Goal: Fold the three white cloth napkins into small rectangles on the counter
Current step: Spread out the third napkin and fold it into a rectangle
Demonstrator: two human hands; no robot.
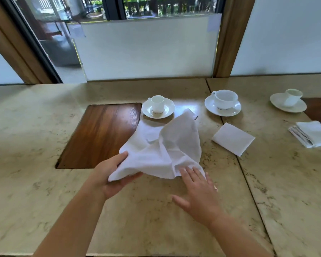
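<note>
Beige stone counter (44, 191) below window. Unfolded napkin (161, 145) seen rumpled at centre, near edge lifted. Corner pinched by left hand (115, 175); right hand (198, 191) laid flat, fingers straight, on near hem. Folded napkin (233, 139) lies to right. Advice: cloth best smoothed flat, corners matched before creasing.
</note>
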